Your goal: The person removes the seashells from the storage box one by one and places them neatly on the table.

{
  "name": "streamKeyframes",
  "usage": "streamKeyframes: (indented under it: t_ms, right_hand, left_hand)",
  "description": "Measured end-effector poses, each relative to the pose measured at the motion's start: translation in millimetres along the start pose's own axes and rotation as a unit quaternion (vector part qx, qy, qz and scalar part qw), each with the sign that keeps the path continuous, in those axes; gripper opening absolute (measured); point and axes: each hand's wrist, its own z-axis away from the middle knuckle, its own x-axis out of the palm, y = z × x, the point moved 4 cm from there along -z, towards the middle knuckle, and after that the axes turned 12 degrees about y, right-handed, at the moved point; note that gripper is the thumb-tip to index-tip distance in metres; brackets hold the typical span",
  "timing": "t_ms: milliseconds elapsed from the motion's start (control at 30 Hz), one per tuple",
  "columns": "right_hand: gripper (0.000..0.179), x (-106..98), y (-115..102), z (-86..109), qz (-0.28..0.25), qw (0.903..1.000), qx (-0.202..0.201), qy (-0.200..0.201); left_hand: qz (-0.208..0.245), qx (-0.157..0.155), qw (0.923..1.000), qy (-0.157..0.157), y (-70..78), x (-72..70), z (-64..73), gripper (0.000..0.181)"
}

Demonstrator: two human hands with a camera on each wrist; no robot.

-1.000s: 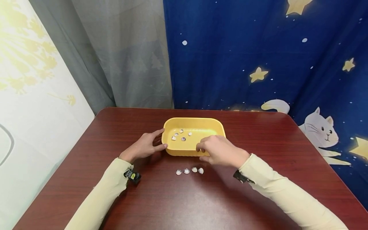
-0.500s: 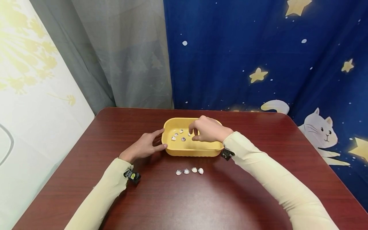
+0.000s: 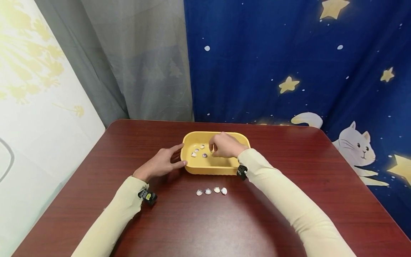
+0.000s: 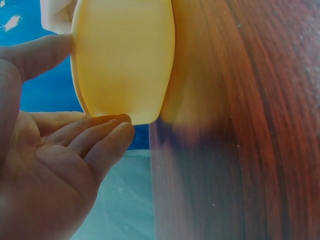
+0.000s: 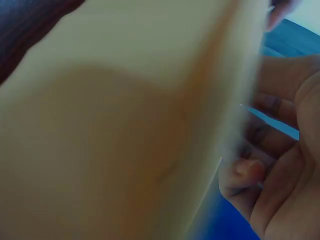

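- The right hand [image 3: 224,145] has been moved from the tub's near wall to inside the tub and is now held low, with the fingers curled and the thumb brought close; whether anything is pinched cannot be told, as the wrist view is blocked by the tub.
- At its fingertips a pale shell [image 3: 211,151] is partly hidden, near the middle of the tub; attention, it is judged, is now centred on this shell.
- Four other shells [image 3: 204,155] are left lying towards the tub's left end, unshifted.
- The yellow tub [image 3: 212,171] is set near the desk's far edge, and its left end is touched by the left hand [image 3: 162,162], whose thumb and fingers are spread apart; by judgement, it is being steadied.
- Nearer the desk's [image 3: 160,221] front edge, a row of four shells [image 3: 208,191] is left unchanged.
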Motion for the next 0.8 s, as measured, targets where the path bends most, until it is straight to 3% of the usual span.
streamKeyframes:
  t_ms: [433, 800]
  right_hand:
    - [0.019, 35.1, -9.0, -8.7, 0.046, 0.9972, 0.056, -0.019]
    - [0.016, 45.5, -9.1, -10.5, 0.066, 0.9975, 0.027, -0.006]
  left_hand:
    - [0.004, -0.005, 1.0, -0.004, 0.5, 1.6, 0.3, 0.08]
    - [0.016, 0.01, 0.9998, -0.005, 0.0, 2.8, -2.9, 0.081]
